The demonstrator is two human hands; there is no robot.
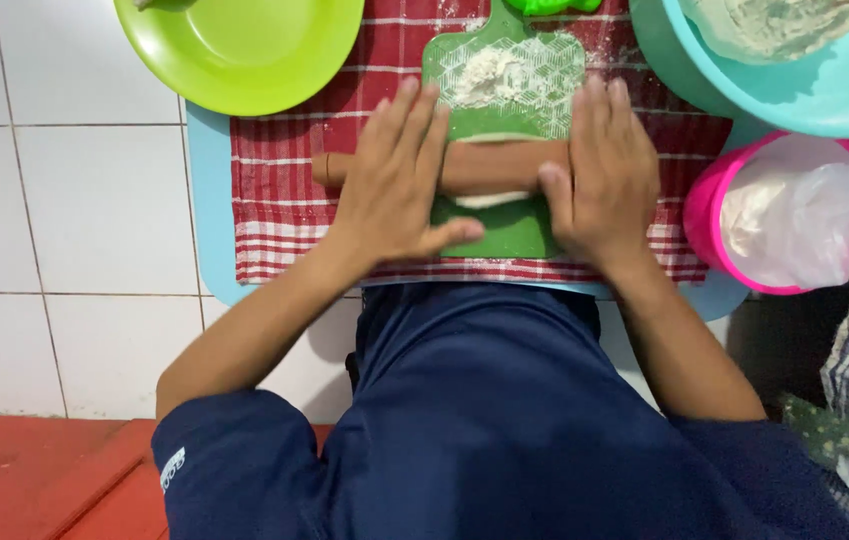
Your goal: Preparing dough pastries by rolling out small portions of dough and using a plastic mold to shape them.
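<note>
board: green plastic cutting board point(504, 225), floured, on a red checked cloth point(279, 195)
pin: smooth wooden rolling pin point(489, 165) across the board, on pale dough point(489, 199)
hands: left hand point(399, 175) and right hand point(604, 170) flat, fingers spread, pressing the pin

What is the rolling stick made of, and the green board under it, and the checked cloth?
The rolling pin looks like plain wood: brown and matt. The green board seems plastic: even colour, smooth where no flour lies. The red checked cloth looks like woven cotton, though the fibre cannot be told for sure.
</note>
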